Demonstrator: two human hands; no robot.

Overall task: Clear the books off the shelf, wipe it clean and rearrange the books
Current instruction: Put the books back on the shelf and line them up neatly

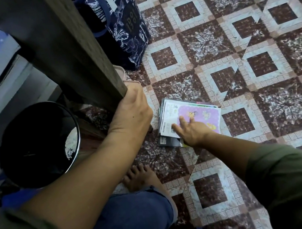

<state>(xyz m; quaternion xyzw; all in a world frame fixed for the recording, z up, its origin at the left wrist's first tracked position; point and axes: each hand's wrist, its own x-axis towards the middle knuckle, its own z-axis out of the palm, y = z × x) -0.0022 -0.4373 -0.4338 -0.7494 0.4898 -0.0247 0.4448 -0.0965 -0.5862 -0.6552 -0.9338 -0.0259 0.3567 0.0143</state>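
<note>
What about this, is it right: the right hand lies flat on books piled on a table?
Not quite. The head view shows the right hand lying flat on books piled on the patterned floor, not a table.

Olive-green sleeves (pixel 295 180) end near the elbows, with blue jeans (pixel 127 223) and a bare foot (pixel 138 177).

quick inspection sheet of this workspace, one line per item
surface: patterned floor, brown and pale squares
job's things: stack of books lying flat on the floor, purple cover on top
clutter: black bin; navy bag standing beside the dark wooden panel
hands: left hand grips the panel's corner; right hand rests flat on the top book
cables: nothing seen
surroundings: bare foot on the floor
</note>
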